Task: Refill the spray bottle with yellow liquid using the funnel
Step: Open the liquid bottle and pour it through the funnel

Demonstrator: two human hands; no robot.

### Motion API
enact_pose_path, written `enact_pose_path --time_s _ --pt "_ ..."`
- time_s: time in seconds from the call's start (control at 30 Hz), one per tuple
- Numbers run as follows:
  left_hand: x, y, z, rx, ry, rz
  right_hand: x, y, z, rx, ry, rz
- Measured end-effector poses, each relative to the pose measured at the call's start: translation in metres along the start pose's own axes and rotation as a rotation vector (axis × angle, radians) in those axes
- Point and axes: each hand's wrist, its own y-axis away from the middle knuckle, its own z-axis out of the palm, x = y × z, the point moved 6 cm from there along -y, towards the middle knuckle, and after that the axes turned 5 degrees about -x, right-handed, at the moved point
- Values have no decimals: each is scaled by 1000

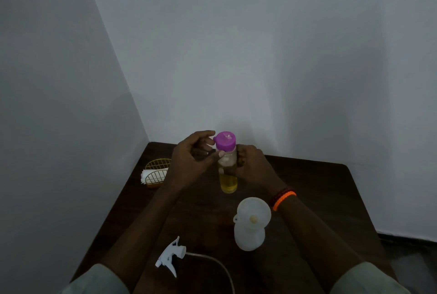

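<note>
A clear bottle [228, 180] with yellow liquid in its lower part and a purple cap [225, 140] is held upright above the dark wooden table [319, 187]. My right hand [250, 166] grips its body from the right. My left hand [189, 156] is at the cap's left side, fingers curled, fingertips touching the cap's tab and the bottle's neck. Nearer to me stands the white spray bottle [249, 237] with a white funnel [254, 211] seated in its neck. The spray head [171, 256] with its tube [220, 267] lies on the table at the front left.
A gold wire holder [156, 170] with white napkins stands at the table's back left, by the wall corner. Grey walls close off the left and back. The table's right edge drops off to the floor.
</note>
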Motion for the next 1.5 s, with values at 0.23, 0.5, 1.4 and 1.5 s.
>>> enact_pose_path --time_s 0.23,0.5,1.4,1.5 --pt "3 -7 6 -4 -23 -12 -8 -3 16 -38 -21 -19" --pt "1 -3 -3 11 -42 -14 -3 -8 5 1 -10 -24" --pt "-156 76 34 -158 -344 -517 32 3 -2 18 -62 118" --pt "-190 90 50 -304 -481 -628 38 5 -2 33 -51 142"
